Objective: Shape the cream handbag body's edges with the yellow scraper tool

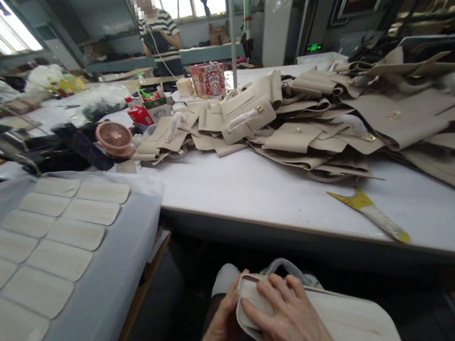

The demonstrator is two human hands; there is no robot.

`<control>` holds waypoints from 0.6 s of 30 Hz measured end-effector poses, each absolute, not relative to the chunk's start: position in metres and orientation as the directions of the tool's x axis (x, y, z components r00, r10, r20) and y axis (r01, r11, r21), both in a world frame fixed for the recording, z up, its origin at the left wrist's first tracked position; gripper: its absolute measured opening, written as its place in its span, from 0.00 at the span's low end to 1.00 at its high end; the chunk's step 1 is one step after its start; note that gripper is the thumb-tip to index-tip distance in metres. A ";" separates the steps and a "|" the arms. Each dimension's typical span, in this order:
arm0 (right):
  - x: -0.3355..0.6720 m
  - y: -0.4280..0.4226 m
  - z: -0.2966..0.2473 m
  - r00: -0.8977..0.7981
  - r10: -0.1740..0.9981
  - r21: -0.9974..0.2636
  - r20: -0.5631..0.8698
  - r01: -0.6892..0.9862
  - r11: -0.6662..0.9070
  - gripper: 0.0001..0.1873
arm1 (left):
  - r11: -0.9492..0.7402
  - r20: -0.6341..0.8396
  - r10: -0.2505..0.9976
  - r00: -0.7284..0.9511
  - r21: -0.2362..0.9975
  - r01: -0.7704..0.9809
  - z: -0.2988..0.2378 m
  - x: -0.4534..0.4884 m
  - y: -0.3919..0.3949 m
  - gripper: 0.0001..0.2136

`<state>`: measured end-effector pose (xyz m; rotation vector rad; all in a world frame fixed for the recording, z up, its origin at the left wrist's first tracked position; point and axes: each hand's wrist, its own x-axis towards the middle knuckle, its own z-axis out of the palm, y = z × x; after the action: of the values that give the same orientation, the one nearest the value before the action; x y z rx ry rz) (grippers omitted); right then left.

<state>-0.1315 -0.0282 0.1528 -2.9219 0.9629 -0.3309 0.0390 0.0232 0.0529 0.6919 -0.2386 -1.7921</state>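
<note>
On my lap lies a pale handbag [351, 311], its long flat panel with rounded corners facing up. A plastic-wrapped handle [285, 267] shows behind its far edge. My left hand [224, 322] is wrapped around the bag's left end, most of its fingers hidden beneath or behind it. My right hand [287, 312] rests on top near the same end, its bent fingers pressing the panel close to the rim. Its thumb lies near the left edge.
Rows of pale rounded panels [57, 247] lie on the left table. Beige unfinished bags [317, 117] are piled on the white table [221, 188], near a yellow-and-white scraper-like tool [369, 215]. A pink fan [114, 139] and a red bottle [138, 112] stand behind. A person [160, 35] stands farther back.
</note>
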 end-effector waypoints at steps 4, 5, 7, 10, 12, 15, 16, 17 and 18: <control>-0.130 -0.028 0.153 0.773 -0.592 -0.126 0.227 -0.580 -0.805 0.19 | -0.354 -0.350 -0.916 -0.195 0.481 0.802 0.056 0.041 0.023 0.27; -0.130 -0.028 0.153 0.764 -0.597 -0.140 0.247 -0.581 -0.802 0.19 | -0.358 -0.351 -0.915 -0.199 0.482 0.800 0.057 0.042 0.022 0.28; -0.129 -0.028 0.152 0.728 -0.623 -0.183 0.286 -0.597 -0.781 0.19 | -0.384 -0.357 -0.908 -0.221 0.493 0.781 0.058 0.043 0.020 0.30; -0.129 -0.028 0.149 0.714 -0.638 -0.203 0.288 -0.606 -0.769 0.23 | -0.423 -0.362 -0.895 -0.262 0.502 0.754 0.063 0.044 0.015 0.33; -0.130 -0.028 0.148 0.729 -0.629 -0.188 0.272 -0.600 -0.777 0.24 | -0.431 -0.350 -0.894 -0.279 0.503 0.749 0.069 0.045 0.011 0.34; -0.130 -0.028 0.146 0.731 -0.622 -0.189 0.281 -0.593 -0.783 0.23 | -0.443 -0.361 -0.888 -0.285 0.502 0.743 0.077 0.051 0.008 0.33; -0.129 -0.028 0.145 0.731 -0.616 -0.185 0.294 -0.589 -0.787 0.23 | -0.454 -0.372 -0.881 -0.292 0.495 0.741 0.079 0.054 0.008 0.33; -0.126 -0.029 0.144 0.733 -0.609 -0.181 0.304 -0.583 -0.792 0.22 | -0.468 -0.384 -0.873 -0.301 0.488 0.737 0.081 0.058 0.009 0.34; -0.123 -0.029 0.142 0.726 -0.612 -0.178 0.313 -0.588 -0.789 0.21 | -0.485 -0.393 -0.864 -0.315 0.480 0.731 0.082 0.061 0.009 0.35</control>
<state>-0.1235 -0.0291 0.1420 -2.8569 0.9949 -0.5544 0.0611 0.0092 0.0825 0.7528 -0.2593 -1.9470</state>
